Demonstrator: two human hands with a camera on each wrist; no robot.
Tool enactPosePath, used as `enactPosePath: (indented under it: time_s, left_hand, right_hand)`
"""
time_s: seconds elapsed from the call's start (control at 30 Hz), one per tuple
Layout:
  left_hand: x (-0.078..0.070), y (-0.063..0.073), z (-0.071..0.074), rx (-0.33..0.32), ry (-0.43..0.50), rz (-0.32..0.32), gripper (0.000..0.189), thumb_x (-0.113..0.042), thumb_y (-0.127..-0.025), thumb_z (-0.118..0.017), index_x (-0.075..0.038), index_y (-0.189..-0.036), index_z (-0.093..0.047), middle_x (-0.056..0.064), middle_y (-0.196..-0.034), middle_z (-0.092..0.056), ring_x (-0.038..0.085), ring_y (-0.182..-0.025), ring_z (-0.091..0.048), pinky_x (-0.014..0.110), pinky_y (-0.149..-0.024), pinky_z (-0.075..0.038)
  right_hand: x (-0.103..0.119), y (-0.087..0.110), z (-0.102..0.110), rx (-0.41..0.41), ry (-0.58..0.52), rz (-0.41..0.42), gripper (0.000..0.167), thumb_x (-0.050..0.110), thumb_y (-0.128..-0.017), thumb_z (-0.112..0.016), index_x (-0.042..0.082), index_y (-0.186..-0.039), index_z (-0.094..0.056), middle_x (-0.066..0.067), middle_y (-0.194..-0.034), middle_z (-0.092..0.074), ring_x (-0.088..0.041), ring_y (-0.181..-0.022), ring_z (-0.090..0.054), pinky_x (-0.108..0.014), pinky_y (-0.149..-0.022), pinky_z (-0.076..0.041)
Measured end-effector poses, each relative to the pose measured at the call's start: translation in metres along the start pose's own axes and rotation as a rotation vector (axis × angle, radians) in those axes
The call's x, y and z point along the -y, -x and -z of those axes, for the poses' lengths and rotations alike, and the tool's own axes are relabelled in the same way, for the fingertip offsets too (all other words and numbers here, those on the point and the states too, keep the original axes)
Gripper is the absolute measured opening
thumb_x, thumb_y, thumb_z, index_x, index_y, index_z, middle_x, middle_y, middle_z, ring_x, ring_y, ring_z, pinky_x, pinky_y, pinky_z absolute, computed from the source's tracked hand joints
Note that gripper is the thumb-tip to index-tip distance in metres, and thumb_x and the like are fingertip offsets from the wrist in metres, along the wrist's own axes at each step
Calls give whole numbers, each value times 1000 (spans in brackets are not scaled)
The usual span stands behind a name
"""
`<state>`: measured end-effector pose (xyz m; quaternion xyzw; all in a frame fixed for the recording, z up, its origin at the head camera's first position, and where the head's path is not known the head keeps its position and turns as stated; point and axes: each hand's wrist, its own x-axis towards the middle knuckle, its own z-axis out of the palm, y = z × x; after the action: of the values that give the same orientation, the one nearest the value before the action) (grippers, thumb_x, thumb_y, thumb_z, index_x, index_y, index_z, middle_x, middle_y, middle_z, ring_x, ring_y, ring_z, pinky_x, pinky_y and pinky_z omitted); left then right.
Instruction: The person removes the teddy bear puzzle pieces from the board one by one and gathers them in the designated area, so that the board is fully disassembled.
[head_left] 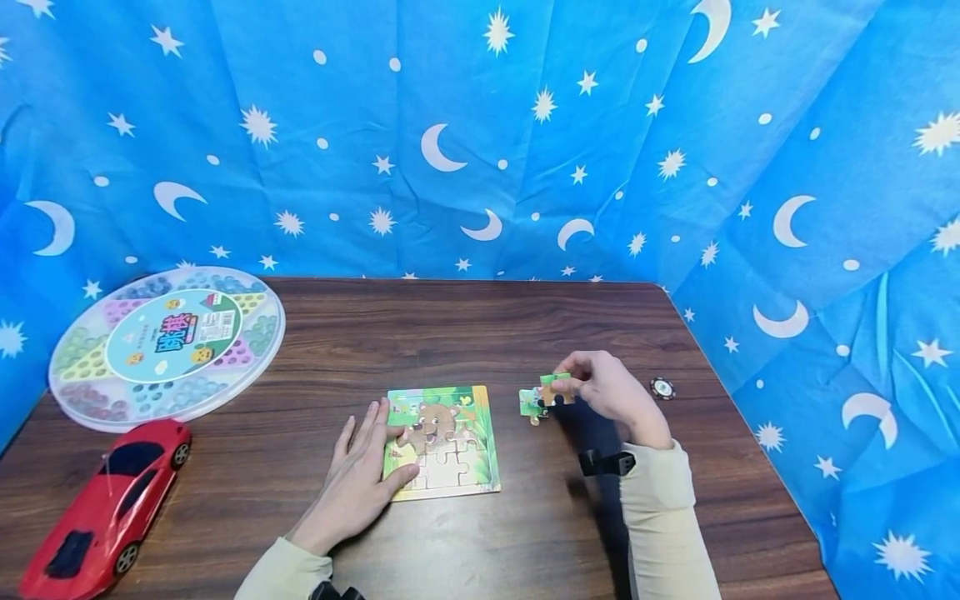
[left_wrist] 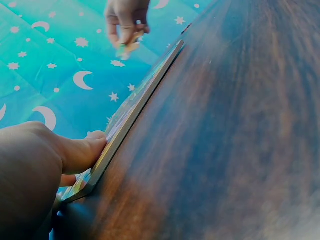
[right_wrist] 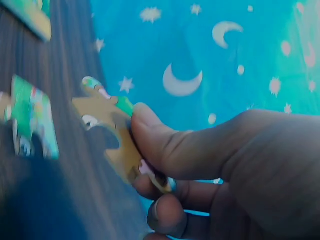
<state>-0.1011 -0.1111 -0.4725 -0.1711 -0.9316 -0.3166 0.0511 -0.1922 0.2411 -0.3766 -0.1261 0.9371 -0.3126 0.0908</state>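
Note:
A jigsaw puzzle with a bear picture lies in its flat tray on the table, with bare slots in its lower part. My left hand rests on the tray's left side, fingers extended; in the left wrist view its thumb presses near the edge. To the right, my right hand pinches a brown and green puzzle piece between thumb and fingers, raised above the table. Another puzzle piece, green with coloured patches, lies on the table just left of the held one.
A round Chinese checkers box lies at the far left, with a red toy car in front of it. A black and white poker chip is right of my right hand. Blue star-patterned cloth hangs behind the table.

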Motion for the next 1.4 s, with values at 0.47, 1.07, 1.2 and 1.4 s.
enactPosePath:
  time_s: [0.47,1.07,1.2,1.4]
  left_hand:
    - [1,0,-1,-3,-4,-2,83,-43,-92,-63,6,-149,-26,13,-141,-53,33,-147,-14,53,-116,1]
    - [0,1,0,-4,5,-2,85,-39,-91,-66,7,-149,-24,13,-140,-53,33,-146,-15,53,-116,0]
    - [0,2,-1,-5,6,-1,83,-40,-91,-66,6,-148,-27,14,-142,-51,33,-147,-15,53,-116,0]
    - [1,2,0,-5,10,-2,63,-41,-92,-65,0,-135,-46,21,-156,-24,34,-147,-15,54,-116,-1]
  right_hand:
    - [-31,-2,0,34,54,-140,13,16,-92,-68,3,-92,-67,-2,-72,-65,-18,-67,-60,-31,-64,-46]
    - [-27,-7,-12,26,174,-292,23,21,-88,-73,0,-95,-65,-6,-82,-65,-19,-71,-57,-39,-72,-50]
    - [-24,-7,-13,37,191,-330,24,21,-89,-72,1,-98,-65,-7,-84,-65,-20,-72,-58,-40,-72,-49]
    - [-25,-9,-14,31,225,-347,25,24,-90,-71,2,-96,-63,-6,-82,-63,-20,-70,-57,-42,-72,-49]
